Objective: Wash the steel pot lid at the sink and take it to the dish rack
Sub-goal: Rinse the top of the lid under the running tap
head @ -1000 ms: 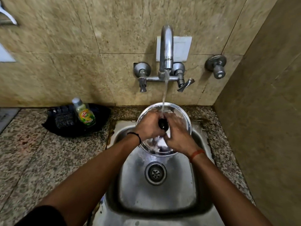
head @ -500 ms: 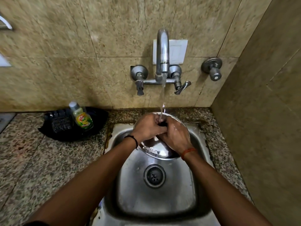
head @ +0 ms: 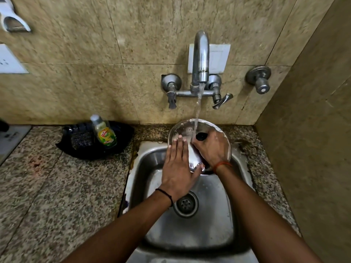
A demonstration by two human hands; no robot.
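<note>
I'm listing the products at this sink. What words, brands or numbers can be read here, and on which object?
"Vim", red letters on the green and yellow label of the dish soap bottle on the black tray.
Smaller print on that label: too blurred to read.
White wall plate, far left: marks unreadable.

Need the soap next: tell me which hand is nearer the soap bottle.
Left. The left hand lies flat on the lid, right of the bottle; the right hand is farther right, gripping the lid.
</note>
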